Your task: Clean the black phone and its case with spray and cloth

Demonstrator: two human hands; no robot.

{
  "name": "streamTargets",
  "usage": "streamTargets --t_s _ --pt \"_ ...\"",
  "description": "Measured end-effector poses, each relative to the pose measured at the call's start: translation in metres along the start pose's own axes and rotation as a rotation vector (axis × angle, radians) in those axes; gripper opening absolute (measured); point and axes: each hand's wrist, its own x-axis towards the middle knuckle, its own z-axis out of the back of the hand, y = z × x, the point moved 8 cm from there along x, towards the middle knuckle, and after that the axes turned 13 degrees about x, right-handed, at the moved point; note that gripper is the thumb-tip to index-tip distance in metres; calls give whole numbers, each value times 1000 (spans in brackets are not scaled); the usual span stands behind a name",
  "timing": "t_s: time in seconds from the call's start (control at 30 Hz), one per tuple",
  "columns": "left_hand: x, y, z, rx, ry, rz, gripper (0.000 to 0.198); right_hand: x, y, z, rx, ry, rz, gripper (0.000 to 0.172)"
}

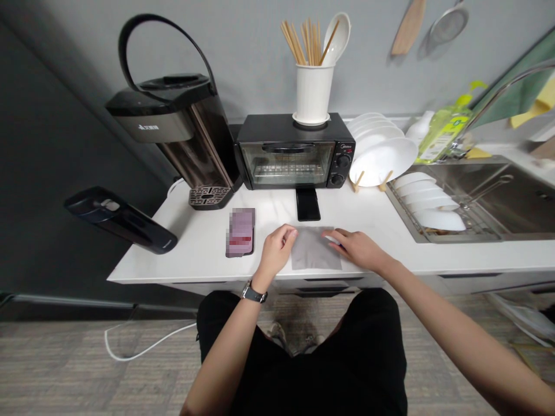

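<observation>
While a thin, grey, squarish cloth (316, 254) lies spread almost flat, faintly creased, on the white counter (199, 263) near its front edge, the person's left hand (276, 247) has thumb and forefinger pinched together on its far left corner. The right hand (356, 247), its forearm slanting in from the right, reaches fingers over the far right part; whether they grip the cloth cannot be told.

Grey cloth (314, 253), white counter (199, 248), black phone (308, 204)
</observation>
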Motion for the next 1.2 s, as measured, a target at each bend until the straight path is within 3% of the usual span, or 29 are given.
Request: streamTargets --t_s 0.3,0.63,1.0,1.1,1.2 --pt "0 5 0 -9 -21 18 30 4 -3 9 -146 -102 -44 47" --pt "-1 9 -1 -55 -8 47 34 1 -14 -4 -215 -39 -65 43" --pt "0 8 1 -64 -17 34 28 -8 -2 -8 -83 -50 20 42" --pt "-6 -4 -10 -73 112 -7 25 -21 12 -5 -65 -51 113 46" --pt "-20 -34 -30 -96 368 -96 62 -37 33 -3 -57 -26 220 50"
